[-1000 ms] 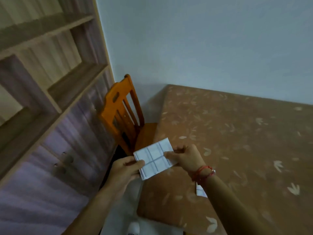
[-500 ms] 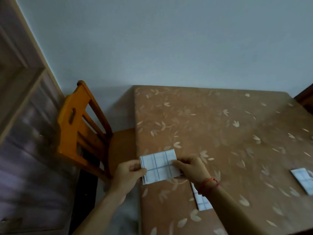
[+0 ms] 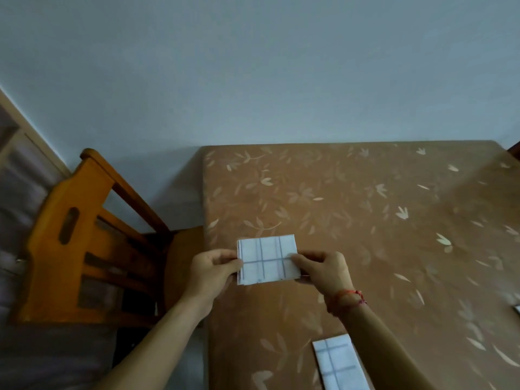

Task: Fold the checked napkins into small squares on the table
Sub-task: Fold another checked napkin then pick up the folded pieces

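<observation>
Nearest you, a narrow folded white napkin with grey check lines (image 3: 340, 364) lies flat on the brown leaf-patterned counter (image 3: 337, 198), partly under your right forearm. Beyond it, your left hand (image 3: 213, 270) and right hand (image 3: 326, 270) each pinch one side edge of a white grey-checked napkin folded to a small rectangle (image 3: 267, 258), thumbs on top. It sits over the counter's left portion; contact with the surface cannot be determined. An orange wooden chair (image 3: 84, 235) stands left of the counter.
</observation>
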`<move>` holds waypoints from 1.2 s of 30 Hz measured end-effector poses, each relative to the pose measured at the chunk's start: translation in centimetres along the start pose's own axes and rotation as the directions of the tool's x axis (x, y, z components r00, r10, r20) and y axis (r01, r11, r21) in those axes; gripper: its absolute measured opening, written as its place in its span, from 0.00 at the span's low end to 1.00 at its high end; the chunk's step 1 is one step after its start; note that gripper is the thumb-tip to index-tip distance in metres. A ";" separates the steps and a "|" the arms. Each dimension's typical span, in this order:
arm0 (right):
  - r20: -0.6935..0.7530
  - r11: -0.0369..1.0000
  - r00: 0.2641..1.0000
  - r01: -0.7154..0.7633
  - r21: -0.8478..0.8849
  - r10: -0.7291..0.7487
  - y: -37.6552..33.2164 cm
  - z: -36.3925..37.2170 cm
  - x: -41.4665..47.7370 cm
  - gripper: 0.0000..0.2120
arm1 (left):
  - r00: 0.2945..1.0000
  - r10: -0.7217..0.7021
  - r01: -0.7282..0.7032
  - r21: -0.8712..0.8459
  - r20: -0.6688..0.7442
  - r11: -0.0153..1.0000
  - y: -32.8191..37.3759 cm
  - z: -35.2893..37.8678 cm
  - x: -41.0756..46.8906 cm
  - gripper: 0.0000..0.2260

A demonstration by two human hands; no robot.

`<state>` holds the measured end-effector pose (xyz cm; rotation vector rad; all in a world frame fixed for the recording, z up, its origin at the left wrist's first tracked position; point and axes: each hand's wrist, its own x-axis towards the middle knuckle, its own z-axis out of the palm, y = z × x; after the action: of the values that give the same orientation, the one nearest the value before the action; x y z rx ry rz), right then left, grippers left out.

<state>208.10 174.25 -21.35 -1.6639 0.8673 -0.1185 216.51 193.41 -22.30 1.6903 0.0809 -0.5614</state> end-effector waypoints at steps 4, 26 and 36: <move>-0.005 1.000 1.000 0.007 -0.009 -0.007 0.6 -0.1 4.9 0.04 | 0.999 -0.015 0.016 0.031 -0.039 0.999 0.0 2.1 4.6 0.03; -0.051 0.921 0.970 0.206 -0.330 -0.236 2.3 3.0 27.5 0.09 | 0.972 0.065 -0.035 0.136 -0.227 0.990 -1.6 8.8 25.3 0.04; -0.082 0.893 0.967 0.188 -0.410 -0.241 2.4 4.0 27.9 0.10 | 0.968 0.179 -0.120 0.302 -0.175 0.946 -1.6 9.0 26.1 0.05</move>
<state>229.04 160.81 -34.91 -2.1577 0.8394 -0.2167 236.01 178.52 -35.13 2.0175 0.0141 -0.2960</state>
